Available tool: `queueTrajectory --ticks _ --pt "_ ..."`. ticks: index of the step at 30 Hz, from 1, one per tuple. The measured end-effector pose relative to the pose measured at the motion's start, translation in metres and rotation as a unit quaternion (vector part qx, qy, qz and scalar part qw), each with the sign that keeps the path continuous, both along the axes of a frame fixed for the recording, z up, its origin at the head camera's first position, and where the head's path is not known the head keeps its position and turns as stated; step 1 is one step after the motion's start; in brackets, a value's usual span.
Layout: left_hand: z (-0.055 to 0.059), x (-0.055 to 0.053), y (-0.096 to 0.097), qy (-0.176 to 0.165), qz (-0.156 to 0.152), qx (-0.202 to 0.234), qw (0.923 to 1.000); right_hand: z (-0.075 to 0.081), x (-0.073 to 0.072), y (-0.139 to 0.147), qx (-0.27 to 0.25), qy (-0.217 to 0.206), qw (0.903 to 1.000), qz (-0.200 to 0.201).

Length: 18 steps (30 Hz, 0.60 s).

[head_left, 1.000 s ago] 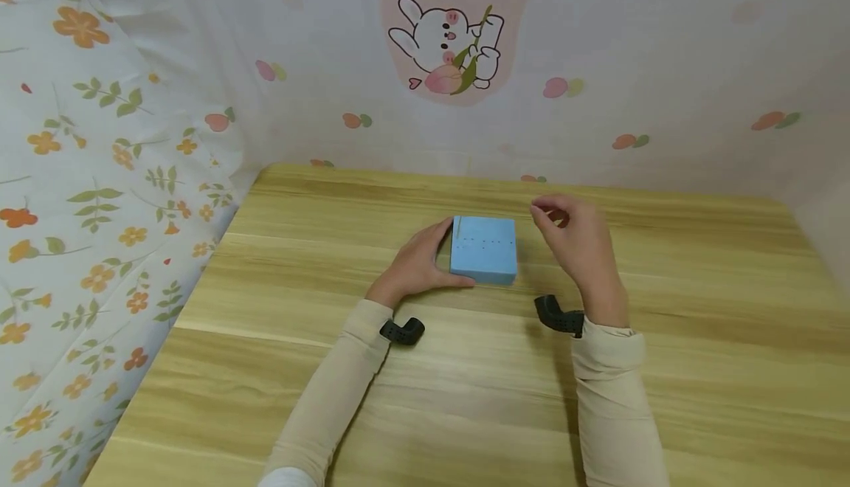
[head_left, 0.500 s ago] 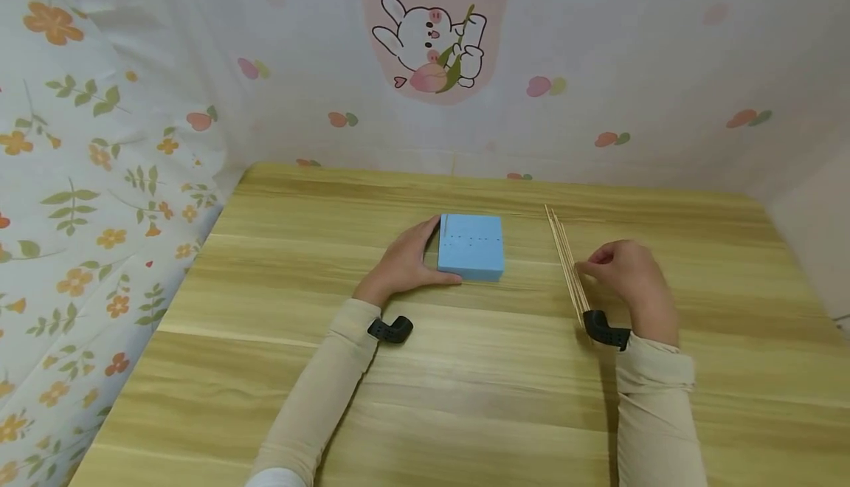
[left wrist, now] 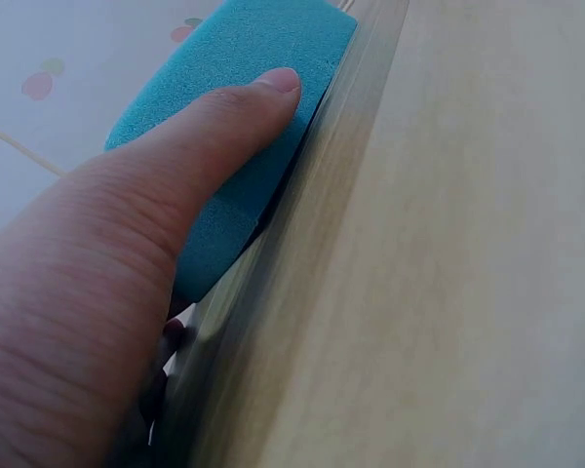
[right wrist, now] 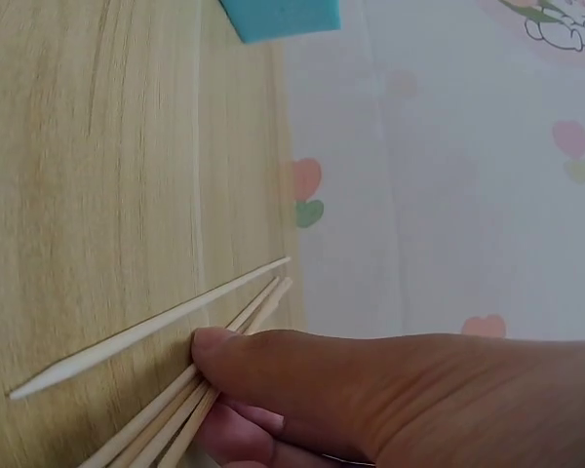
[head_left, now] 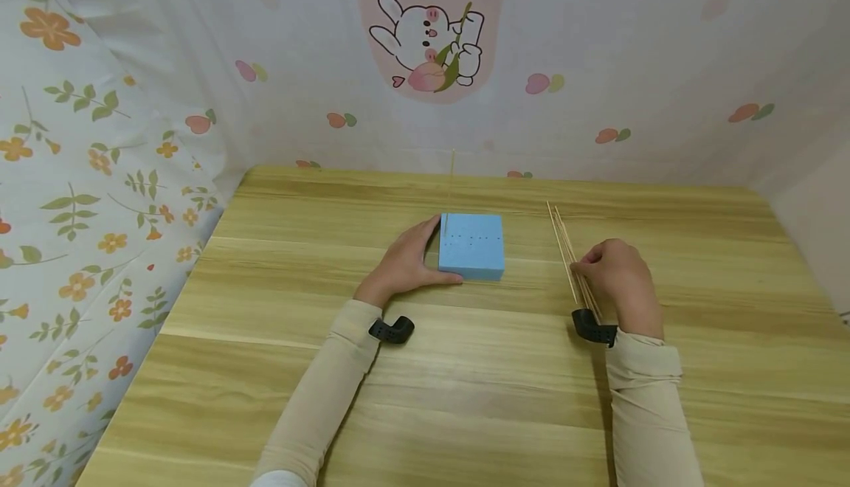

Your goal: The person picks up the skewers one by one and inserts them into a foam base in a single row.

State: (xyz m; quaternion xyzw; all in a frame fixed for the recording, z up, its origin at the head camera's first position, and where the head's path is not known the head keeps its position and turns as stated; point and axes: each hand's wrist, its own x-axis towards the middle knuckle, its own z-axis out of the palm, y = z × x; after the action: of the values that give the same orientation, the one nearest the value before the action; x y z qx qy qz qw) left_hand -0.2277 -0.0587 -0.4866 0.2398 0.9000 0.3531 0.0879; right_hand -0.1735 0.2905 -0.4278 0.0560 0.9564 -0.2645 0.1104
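A blue foam block (head_left: 471, 247) with small holes in its top lies on the table. My left hand (head_left: 408, 262) holds it at its left side, thumb along the front face; the fingertips are hidden behind it. One thin bamboo skewer (head_left: 451, 184) stands upright near the block's back left corner. To the right lie several bamboo skewers (head_left: 563, 230). My right hand (head_left: 617, 273) is over them, and in the right wrist view its thumb and fingers pinch at the bunch. How many are between the fingertips I cannot tell. A single skewer (right wrist: 146, 330) lies just apart from the bunch.
The wood-grain table (head_left: 432, 413) ends at the back against a white printed cloth (head_left: 598, 44). A flowered cloth (head_left: 99, 251) hangs along the left. Black wrist camera mounts (head_left: 392, 330) stick out from both wrists.
My right hand has moved right and down from beside the block to the skewers, which now show. One skewer has spread from the bunch. The left hand stays at the block.
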Motion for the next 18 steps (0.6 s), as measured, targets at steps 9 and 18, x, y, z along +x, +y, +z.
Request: queueTrajectory --ticks 9,18 --pt "-0.001 0.0 -0.001 -0.003 -0.001 0.004 1.0 0.0 0.0 0.001 -0.001 -0.004 1.0 -0.001" --pt "-0.002 0.0 -0.001 -0.002 0.0 0.008 1.0 0.015 0.005 0.001 -0.034 0.038 0.9987 -0.001"
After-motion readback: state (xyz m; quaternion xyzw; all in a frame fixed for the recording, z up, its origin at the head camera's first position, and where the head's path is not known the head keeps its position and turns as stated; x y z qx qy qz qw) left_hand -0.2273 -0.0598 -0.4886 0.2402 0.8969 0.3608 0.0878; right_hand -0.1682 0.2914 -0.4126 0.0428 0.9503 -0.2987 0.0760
